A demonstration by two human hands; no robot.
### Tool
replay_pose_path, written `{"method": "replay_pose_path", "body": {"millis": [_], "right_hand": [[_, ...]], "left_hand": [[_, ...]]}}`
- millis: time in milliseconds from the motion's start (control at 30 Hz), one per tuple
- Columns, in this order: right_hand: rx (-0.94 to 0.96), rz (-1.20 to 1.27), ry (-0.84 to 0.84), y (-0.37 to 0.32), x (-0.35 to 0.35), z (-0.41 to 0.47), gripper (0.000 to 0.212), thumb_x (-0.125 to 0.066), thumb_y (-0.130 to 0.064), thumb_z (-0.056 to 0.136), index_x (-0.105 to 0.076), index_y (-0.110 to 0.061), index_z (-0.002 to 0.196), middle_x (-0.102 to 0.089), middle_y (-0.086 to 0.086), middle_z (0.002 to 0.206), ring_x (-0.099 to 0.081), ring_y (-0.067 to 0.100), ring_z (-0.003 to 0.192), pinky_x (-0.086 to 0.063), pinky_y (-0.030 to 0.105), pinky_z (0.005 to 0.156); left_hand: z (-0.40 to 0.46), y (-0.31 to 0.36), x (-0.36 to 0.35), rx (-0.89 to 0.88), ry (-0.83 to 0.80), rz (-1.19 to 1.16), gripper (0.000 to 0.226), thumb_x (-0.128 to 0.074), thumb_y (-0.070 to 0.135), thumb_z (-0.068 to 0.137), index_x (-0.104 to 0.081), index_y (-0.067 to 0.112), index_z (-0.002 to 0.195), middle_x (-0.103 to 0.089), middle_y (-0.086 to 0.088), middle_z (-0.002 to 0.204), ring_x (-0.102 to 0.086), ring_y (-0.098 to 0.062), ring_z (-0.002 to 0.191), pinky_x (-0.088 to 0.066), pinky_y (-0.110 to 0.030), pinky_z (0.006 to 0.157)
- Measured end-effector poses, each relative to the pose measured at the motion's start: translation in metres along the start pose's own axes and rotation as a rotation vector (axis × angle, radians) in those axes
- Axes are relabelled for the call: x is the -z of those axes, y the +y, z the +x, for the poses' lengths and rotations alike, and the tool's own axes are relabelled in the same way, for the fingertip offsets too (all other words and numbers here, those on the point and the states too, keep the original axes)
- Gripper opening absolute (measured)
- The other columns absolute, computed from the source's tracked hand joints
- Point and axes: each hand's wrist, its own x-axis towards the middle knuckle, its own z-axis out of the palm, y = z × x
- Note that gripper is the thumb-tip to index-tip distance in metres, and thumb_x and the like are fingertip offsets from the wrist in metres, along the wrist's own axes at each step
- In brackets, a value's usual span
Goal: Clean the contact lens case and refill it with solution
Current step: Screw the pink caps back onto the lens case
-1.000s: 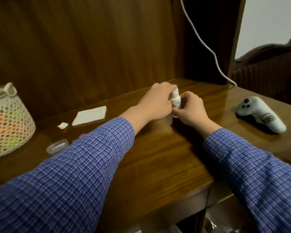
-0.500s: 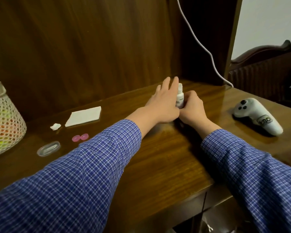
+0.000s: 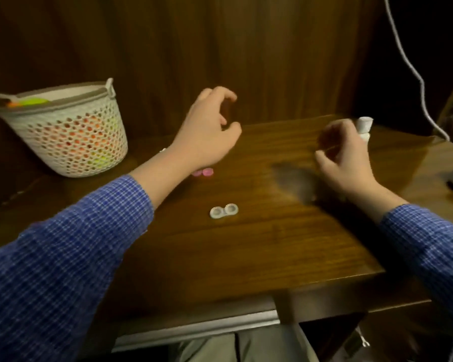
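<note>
**Worktop state, lens case uncapped**

On the worktop [image 3: 246, 257], the contact lens case [image 3: 224, 211] is seen lying flat, both wells uncovered and facing up. It is taken as the landmark. Behind it, two pink caps [image 3: 204, 172] are noted side by side, partly hidden by the left wrist. The left hand [image 3: 207, 137] is held above the worktop behind the case, fingers loosely curled with nothing in the grip. The right hand [image 3: 345, 155] is held to the right of the case, well apart from it, fingers likewise loosely curled and empty. The solution bottle [image 3: 364, 128] is seen upright, far right and behind the case, just beyond the right hand; contact cannot be determined. A white perforated basket [image 3: 71, 131] with coloured contents is recorded far left of the case.
</note>
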Motion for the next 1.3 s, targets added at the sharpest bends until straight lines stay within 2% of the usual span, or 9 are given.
{"method": "replay_pose_path", "body": {"millis": [67,167,233,333,467,600,800,1067,1300], "right_hand": [[0.014,0.007,-0.163,-0.013,-0.020,0.001,0.034,-0.069,-0.006,0.090,-0.051,-0.025,0.110,-0.061,-0.012,0.101,-0.061,0.002,0.089,-0.046,0.006,0.070],[-0.053,0.007,-0.421,-0.029,-0.052,0.005,0.033,-0.070,-0.009,0.091,-0.055,-0.028,0.112,-0.063,-0.012,0.104,-0.065,0.005,0.091,-0.052,0.015,0.068],[-0.055,-0.031,-0.543,-0.036,-0.075,0.010,0.032,-0.072,-0.011,0.091,-0.056,-0.029,0.113,-0.063,-0.013,0.103,-0.066,0.008,0.091,-0.052,0.016,0.066],[-0.058,-0.064,-0.644,-0.049,-0.107,0.018,0.034,-0.076,-0.020,0.088,-0.056,-0.027,0.115,-0.065,-0.010,0.103,-0.067,0.011,0.088,-0.053,0.018,0.068],[-0.057,-0.075,-0.675,-0.063,-0.142,0.030,0.044,-0.083,-0.033,0.082,-0.057,-0.024,0.117,-0.065,-0.010,0.099,-0.067,0.010,0.086,-0.052,0.018,0.065],[-0.035,-0.107,-0.714,-0.072,-0.169,0.039,0.057,-0.085,-0.047,0.077,-0.055,-0.024,0.120,-0.063,-0.012,0.097,-0.063,0.008,0.086,-0.050,0.020,0.065],[0.019,-0.117,-0.712,-0.073,-0.191,0.045,0.061,-0.086,-0.039,0.078,-0.058,-0.017,0.128,-0.063,-0.012,0.093,-0.063,0.008,0.084,-0.054,0.022,0.070],[0.057,-0.160,-0.766,-0.079,-0.179,0.045,0.046,-0.080,-0.023,0.085,-0.060,-0.016,0.126,-0.067,-0.007,0.093,-0.066,0.009,0.084,-0.057,0.024,0.069],[0.188,-0.411,-0.860,-0.071,-0.112,0.033,0.027,-0.077,-0.028,0.084,-0.070,-0.028,0.110,-0.065,-0.010,0.094,-0.063,0.009,0.086,-0.054,0.025,0.070]], "left_hand": [[-0.024,-0.022,0.014,0.066,0.014,-0.051,0.038,-0.065,0.016,0.097,-0.056,0.023,0.134,-0.057,0.005,0.126,-0.064,-0.004,0.083,-0.052,-0.007,0.065],[-0.062,-0.052,0.019,0.169,-0.074,-0.149,0.027,-0.065,0.013,0.098,-0.060,0.024,0.122,-0.062,0.007,0.107,-0.063,0.004,0.075,-0.046,-0.004,0.055],[-0.086,-0.066,0.015,0.207,-0.180,-0.168,0.029,-0.068,0.015,0.096,-0.060,0.027,0.121,-0.064,0.008,0.104,-0.061,0.006,0.071,-0.049,-0.009,0.059],[-0.113,-0.079,0.006,0.199,-0.300,-0.136,0.052,-0.076,0.029,0.089,-0.051,0.031,0.135,-0.062,0.015,0.105,-0.062,0.003,0.086,-0.053,-0.015,0.069],[-0.121,-0.082,-0.001,0.147,-0.382,-0.100,0.076,-0.077,0.051,0.079,-0.038,0.038,0.143,-0.057,0.022,0.110,-0.060,0.001,0.097,-0.053,-0.018,0.081],[-0.115,-0.081,-0.006,0.097,-0.439,-0.021,0.085,-0.073,0.061,0.076,-0.028,0.042,0.146,-0.052,0.024,0.116,-0.054,0.004,0.103,-0.046,-0.015,0.083],[-0.106,-0.083,-0.015,0.062,-0.444,-0.029,0.083,-0.074,0.059,0.080,-0.028,0.042,0.147,-0.053,0.024,0.114,-0.051,0.009,0.103,-0.042,-0.012,0.079],[-0.106,-0.086,-0.019,0.058,-0.406,-0.066,0.077,-0.075,0.052,0.082,-0.031,0.042,0.144,-0.053,0.027,0.109,-0.043,0.017,0.110,-0.041,-0.011,0.076],[-0.107,-0.084,-0.016,0.088,-0.423,-0.101,0.072,-0.076,0.046,0.084,-0.036,0.040,0.143,-0.055,0.024,0.107,-0.047,0.013,0.107,-0.042,-0.012,0.078]]}}
